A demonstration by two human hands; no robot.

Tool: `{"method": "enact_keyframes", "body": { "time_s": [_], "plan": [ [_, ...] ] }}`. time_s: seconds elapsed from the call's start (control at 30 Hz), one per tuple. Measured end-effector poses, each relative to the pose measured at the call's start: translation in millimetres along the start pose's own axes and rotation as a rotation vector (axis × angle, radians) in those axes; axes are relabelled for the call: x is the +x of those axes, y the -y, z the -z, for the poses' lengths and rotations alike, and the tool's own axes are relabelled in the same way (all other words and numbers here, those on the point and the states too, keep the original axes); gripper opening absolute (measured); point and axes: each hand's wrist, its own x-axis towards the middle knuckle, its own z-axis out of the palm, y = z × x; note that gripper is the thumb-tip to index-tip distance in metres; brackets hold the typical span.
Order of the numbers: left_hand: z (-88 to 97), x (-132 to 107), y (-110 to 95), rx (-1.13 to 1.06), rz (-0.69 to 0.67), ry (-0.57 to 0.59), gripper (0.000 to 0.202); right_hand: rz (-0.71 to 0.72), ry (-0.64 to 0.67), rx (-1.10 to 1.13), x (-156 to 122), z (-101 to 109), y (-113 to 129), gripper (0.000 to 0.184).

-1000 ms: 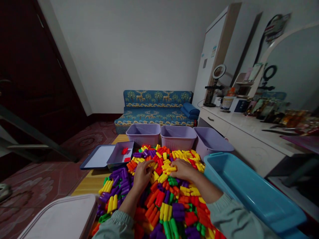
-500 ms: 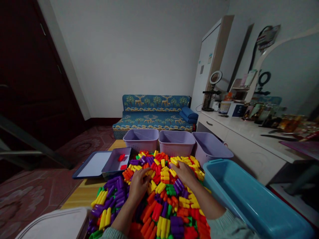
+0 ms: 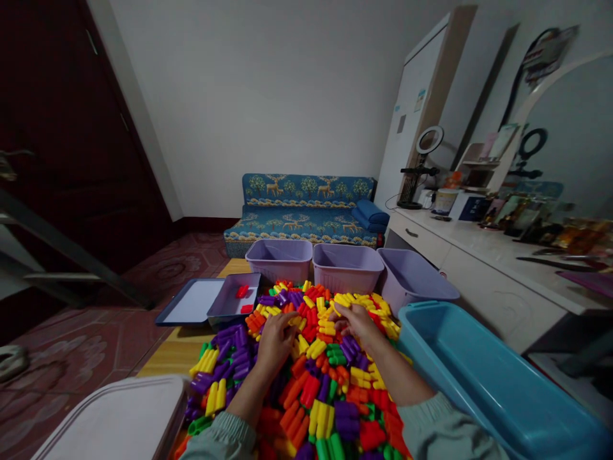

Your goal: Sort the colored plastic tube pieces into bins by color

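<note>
A broad heap of plastic building blocks (image 3: 322, 418), ribbed like joined tubes, lies in front of me in yellow, red, orange, purple and green. My left hand (image 3: 276, 340) is over the middle-left of the heap, its fingers bent and closed on a yellow block (image 3: 297, 322) that is partly hidden. To the right, my right hand (image 3: 358, 324) pinches another yellow block (image 3: 339, 309) at its fingertips, low over the pile. Yellow blocks (image 3: 378, 309) gather thickly beyond this hand. Purple blocks (image 3: 234, 351) cluster left of my left wrist.
Three lilac bins (image 3: 348, 271) stand along the far edge. A long blue tub (image 3: 493, 377) sits at the right. On the left are a shallow box (image 3: 228, 300) with red blocks, a blue-rimmed lid (image 3: 189, 303) and a white lid (image 3: 119, 421). A patterned sofa (image 3: 301, 220) stands behind.
The view has shifted slightly, so the scene sits a little farther right. My right hand has drawn back slightly toward me with its fingers more curled. The left hand stays over the same area.
</note>
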Motion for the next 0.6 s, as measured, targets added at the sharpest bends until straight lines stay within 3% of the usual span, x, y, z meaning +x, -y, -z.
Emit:
{"method": "enact_keyframes", "body": {
  "time_s": [0.13,0.3,0.43,0.6],
  "plan": [
    [-0.8,0,0,0.015,0.002,-0.011,0.031,0.213,-0.079,-0.278,7,4,-2,0.03],
    [-2.0,0,1,0.004,0.005,-0.017,0.031,0.425,-0.01,-0.656,5,3,-5,0.024],
    [-0.8,0,0,0.006,0.0,-0.013,0.031,0.414,0.067,-0.809,5,-3,-6,0.018],
    [0.6,0,-2,0.021,-0.004,-0.011,0.031,0.391,0.038,-0.924,20,-3,-6,0.024]
  ]
}}
